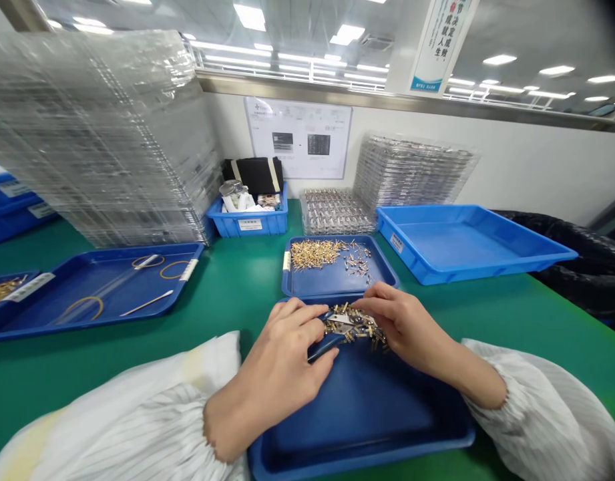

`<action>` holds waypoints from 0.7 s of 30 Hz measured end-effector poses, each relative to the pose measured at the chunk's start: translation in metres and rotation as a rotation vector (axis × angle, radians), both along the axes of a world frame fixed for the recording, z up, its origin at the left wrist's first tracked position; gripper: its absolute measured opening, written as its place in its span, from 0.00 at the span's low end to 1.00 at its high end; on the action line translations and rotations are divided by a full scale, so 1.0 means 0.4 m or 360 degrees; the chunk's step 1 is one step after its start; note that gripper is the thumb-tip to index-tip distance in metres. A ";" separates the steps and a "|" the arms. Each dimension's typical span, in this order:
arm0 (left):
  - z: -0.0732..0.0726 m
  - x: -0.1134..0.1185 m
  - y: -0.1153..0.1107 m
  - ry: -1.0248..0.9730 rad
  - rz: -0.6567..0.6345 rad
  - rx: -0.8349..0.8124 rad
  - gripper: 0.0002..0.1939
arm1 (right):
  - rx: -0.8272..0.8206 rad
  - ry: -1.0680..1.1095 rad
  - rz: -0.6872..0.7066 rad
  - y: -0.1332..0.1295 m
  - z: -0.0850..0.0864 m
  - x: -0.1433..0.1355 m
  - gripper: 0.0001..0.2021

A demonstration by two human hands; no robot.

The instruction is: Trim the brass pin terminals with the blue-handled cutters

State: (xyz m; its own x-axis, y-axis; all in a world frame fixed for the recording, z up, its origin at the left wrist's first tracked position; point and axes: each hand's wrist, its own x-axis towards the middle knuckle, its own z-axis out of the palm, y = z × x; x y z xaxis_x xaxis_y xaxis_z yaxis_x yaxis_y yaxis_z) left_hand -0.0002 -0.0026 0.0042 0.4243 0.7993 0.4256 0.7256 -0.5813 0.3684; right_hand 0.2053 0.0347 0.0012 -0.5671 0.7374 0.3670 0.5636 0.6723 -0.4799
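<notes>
A green tabletop (240, 267) carries a dark blue tray (357, 414). Over its far end, the left hand (292, 351) grips, and the right hand (410, 327) bunches its fingers narrowly, any hold unclear. The gripped pliers (341, 320) lie crosswise, nose rightward, handles left, above small brass pins (361, 332).

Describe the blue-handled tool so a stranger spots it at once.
On the green table, find the nearest dark blue tray. At its far end, the left hand holds the tool; its blue handles and silver head set it apart from the brassy pieces around it.
</notes>
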 end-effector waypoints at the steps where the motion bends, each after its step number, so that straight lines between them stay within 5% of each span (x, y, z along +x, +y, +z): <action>1: 0.001 0.000 -0.001 -0.0004 -0.0005 -0.0001 0.07 | 0.0008 -0.0029 -0.0002 -0.002 -0.002 0.000 0.16; 13: -0.004 -0.001 0.001 0.0131 -0.0082 0.0112 0.07 | 0.0062 -0.0224 0.0097 -0.009 -0.007 0.001 0.21; 21: -0.007 0.001 -0.001 0.0094 -0.0003 0.0123 0.07 | -0.0057 0.0092 -0.0046 -0.008 0.002 -0.006 0.07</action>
State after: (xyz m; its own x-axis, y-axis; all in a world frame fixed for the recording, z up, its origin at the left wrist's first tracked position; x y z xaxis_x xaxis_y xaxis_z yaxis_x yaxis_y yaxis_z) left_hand 0.0001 -0.0028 0.0015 0.4520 0.7642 0.4601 0.7433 -0.6078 0.2793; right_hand 0.2031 0.0314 0.0020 -0.5240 0.7663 0.3718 0.5532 0.6381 -0.5355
